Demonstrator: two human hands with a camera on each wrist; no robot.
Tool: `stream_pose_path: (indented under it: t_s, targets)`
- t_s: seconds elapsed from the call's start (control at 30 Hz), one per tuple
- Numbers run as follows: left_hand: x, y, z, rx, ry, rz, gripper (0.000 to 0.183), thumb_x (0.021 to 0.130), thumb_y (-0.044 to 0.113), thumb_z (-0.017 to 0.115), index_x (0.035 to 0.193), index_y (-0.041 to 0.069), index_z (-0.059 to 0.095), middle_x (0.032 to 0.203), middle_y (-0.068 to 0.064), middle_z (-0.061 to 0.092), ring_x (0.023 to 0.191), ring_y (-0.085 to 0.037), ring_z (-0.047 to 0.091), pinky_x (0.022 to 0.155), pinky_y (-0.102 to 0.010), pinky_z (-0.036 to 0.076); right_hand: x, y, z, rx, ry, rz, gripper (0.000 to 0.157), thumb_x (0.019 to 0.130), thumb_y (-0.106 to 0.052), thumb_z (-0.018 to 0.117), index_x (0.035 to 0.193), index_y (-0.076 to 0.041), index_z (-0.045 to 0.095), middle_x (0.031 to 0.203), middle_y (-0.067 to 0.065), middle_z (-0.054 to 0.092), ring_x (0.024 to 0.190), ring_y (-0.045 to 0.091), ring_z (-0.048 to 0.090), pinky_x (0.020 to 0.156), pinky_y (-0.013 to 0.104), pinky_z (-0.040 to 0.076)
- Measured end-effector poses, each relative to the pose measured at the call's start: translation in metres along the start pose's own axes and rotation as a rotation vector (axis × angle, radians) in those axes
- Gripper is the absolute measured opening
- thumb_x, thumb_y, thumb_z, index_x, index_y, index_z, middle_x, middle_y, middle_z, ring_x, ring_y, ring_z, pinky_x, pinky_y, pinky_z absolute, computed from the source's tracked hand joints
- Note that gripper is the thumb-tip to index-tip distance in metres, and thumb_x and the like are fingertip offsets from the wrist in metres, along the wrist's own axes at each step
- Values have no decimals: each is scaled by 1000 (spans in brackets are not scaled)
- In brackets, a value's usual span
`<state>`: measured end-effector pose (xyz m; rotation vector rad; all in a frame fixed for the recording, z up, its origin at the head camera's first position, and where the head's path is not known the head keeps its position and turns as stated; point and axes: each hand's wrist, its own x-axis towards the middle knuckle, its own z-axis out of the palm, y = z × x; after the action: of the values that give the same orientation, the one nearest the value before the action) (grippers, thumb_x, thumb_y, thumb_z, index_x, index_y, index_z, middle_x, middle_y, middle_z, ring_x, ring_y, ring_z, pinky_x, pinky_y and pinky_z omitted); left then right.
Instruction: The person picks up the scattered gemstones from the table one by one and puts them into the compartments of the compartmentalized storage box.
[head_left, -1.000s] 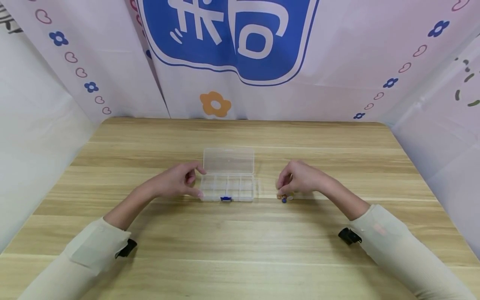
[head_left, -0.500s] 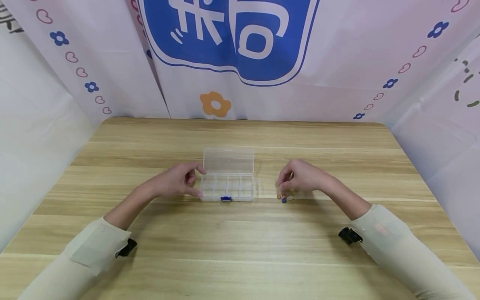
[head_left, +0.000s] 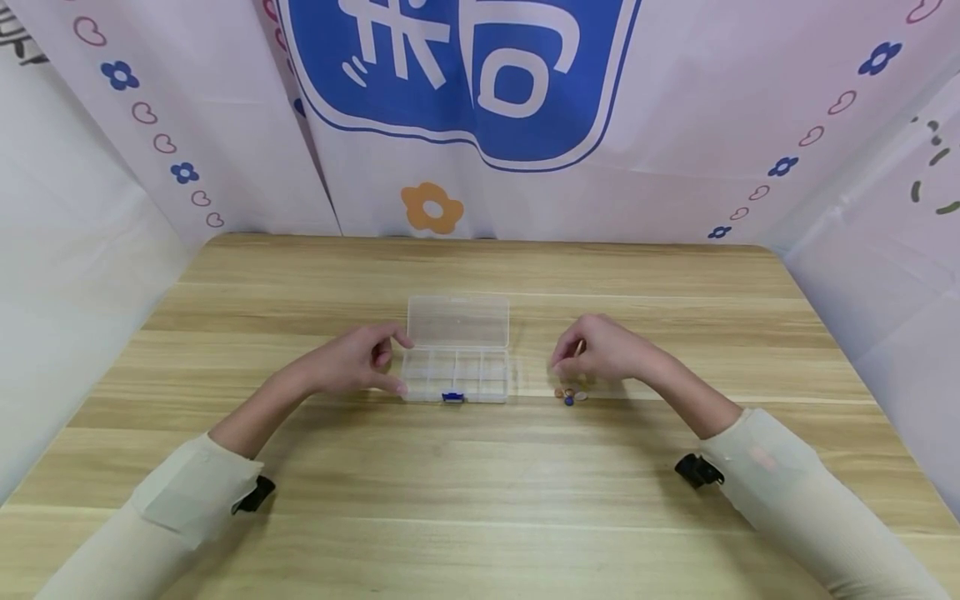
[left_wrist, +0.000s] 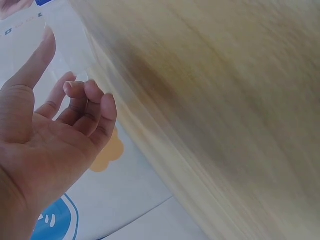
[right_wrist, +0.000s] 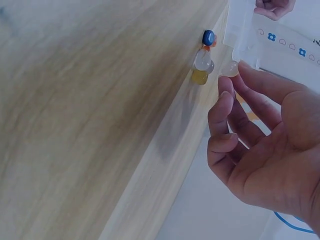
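A clear plastic compartment box (head_left: pixel 454 375) lies on the table with its lid (head_left: pixel 458 322) folded back and a blue latch (head_left: pixel 452 397) at its front. My left hand (head_left: pixel 356 360) grips the box's left end, thumb at the front corner and index finger at the back one. Between thumb and index finger, my right hand (head_left: pixel 596 350) pinches a small translucent pale stone (right_wrist: pixel 229 69) above the table. Close below it lies a little cluster of glossy stones: a blue one (right_wrist: pixel 208 38), a clear one (right_wrist: pixel 203 59), a yellow one (right_wrist: pixel 200 76) and an orange one (right_wrist: pixel 215 41).
The wood-grain table (head_left: pixel 480 483) reaches back to a printed white curtain (head_left: pixel 637 183). White cloth also hangs at both sides. A black clip-like piece sticks out from each sleeve, the left one (head_left: pixel 253 495) and the right one (head_left: pixel 699 471).
My right hand has lifted slightly off the cluster with the pale stone, so more of the remaining stones show. My left hand and the box stay in place.
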<state>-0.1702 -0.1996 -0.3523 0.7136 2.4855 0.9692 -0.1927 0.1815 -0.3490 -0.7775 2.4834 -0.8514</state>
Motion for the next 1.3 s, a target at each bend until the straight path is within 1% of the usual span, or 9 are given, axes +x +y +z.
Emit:
stream_pose_path:
  t_s: [0.33,0.53,0.63,0.77,0.87,1.0,1.07,1.17,1.3]
  targets:
    - [-1,-2,0,-11,4,9,55,85,13,87,127,-7,57,73,-1,45,69,-16,42,67,-29,42,4,-3,1,19,31,-37,8,96,-8,73,93,-5,80,85,1,74,78,18,63,68,31,50]
    - [0,-2,0,4,7,-4,55,84,11,87,127,-7,58,72,0,44,68,-15,42,68,-29,44,7,-8,2,39,46,-68,11,98,-8,70,93,-3,78,84,3,72,74,17,58,68,31,48]
    - [1,-1,0,5,8,-4,55,84,11,87,127,-6,58,72,0,44,68,-15,42,69,-29,43,9,-11,2,53,43,-60,12,99,-8,69,94,-2,78,81,4,71,69,15,55,65,31,47]
    - [1,-1,0,4,11,3,55,84,13,88,126,-7,58,72,-1,45,69,-16,42,67,-29,42,12,-15,2,78,37,-46,13,100,-9,69,97,0,78,83,7,73,64,15,59,62,30,48]
    - [1,0,0,4,13,4,55,84,13,88,126,-7,58,72,-2,45,69,-16,42,67,-29,42,14,-16,3,93,37,-45,12,100,-9,70,98,0,78,86,9,75,64,16,59,61,29,48]
    - [1,0,0,-1,15,0,55,84,13,88,126,-7,58,72,-1,44,69,-17,42,67,-29,41,15,-17,4,108,38,-50,12,99,-9,71,99,0,79,90,10,76,67,15,57,63,29,47]
    - [1,0,1,-5,15,2,55,84,13,88,125,-7,58,71,-1,44,70,-17,41,66,-29,41,16,-17,4,117,39,-53,12,99,-8,71,100,0,79,92,11,76,70,15,59,65,30,49]
    - [1,0,1,-3,16,5,55,84,13,88,126,-7,58,71,-1,43,69,-17,41,66,-28,40,17,-18,5,142,42,-55,12,98,-8,71,101,1,78,93,12,76,78,21,65,70,31,52]
    - [2,-1,1,-1,13,9,55,85,13,87,127,-8,58,71,-1,44,69,-17,41,66,-28,39,19,-20,6,180,50,-54,12,97,-7,72,102,2,78,97,14,77,84,27,69,72,30,54]
